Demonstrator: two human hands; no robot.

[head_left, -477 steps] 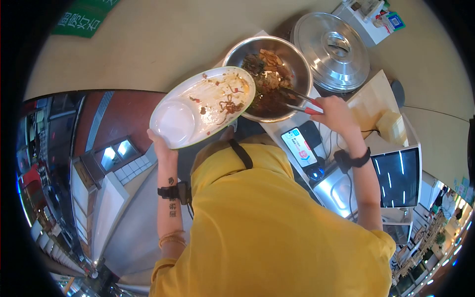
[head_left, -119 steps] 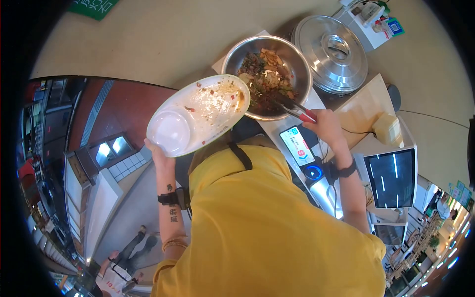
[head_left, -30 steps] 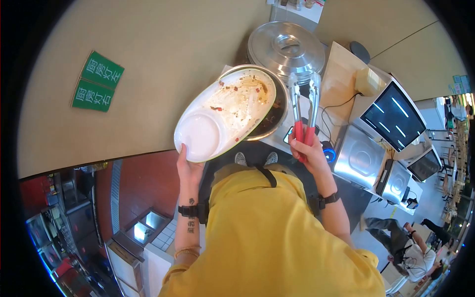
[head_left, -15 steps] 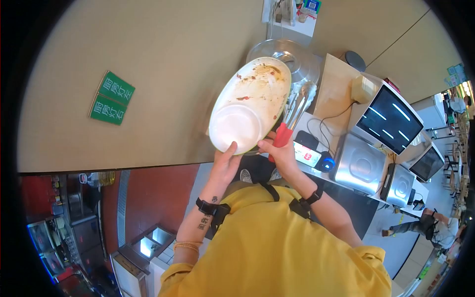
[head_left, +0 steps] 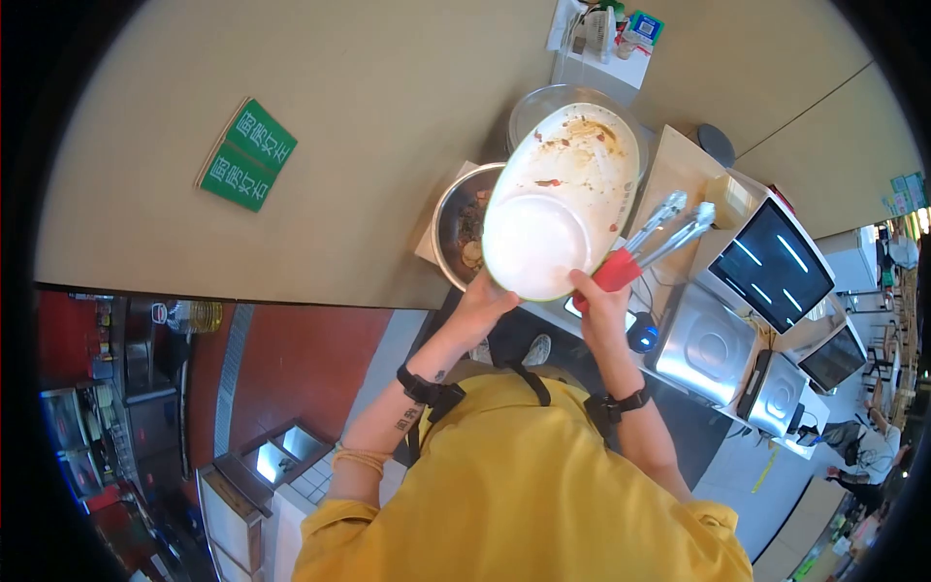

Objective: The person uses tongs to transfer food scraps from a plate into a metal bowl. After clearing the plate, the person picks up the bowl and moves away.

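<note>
Holding noted at both hands. A white oval plate (head_left: pixel 562 194) is raised in front of the person, tilted steeply with its face toward the camera. It is gripped at its near rim by the left hand (head_left: pixel 485 299), the fingers closed on the edge.

Plate surface: a round, shallow compartment at the near end is seen clean and glossy. The far, wider section is smeared with brown sauce, with a few red and dark scraps stuck on. No whole food is left on it.

Red-handled metal tongs (head_left: pixel 648 242) are clasped in the right hand (head_left: pixel 603 303), the fist wrapped round the red grips. The steel arms are pointed up and to the right, slightly apart at the tips, with nothing caught between them. The right thumb is placed just beside the plate's lower rim; contact cannot be told.

A round steel bowl (head_left: pixel 456 225) holding dark mixed food is partly covered by the plate's left edge and sits on the counter below it. A steel lid (head_left: pixel 529 105) is glimpsed behind the plate's top. A pale wooden board (head_left: pixel 679 165) lies to the right of the plate, and a dark monitor (head_left: pixel 776 264) with white streaks beyond that. A green sign (head_left: pixel 247 155) is fixed on the beige wall, well apart to the left. A black wristband (head_left: pixel 419 386) is worn on each forearm above a yellow shirt (head_left: pixel 514 495).
</note>
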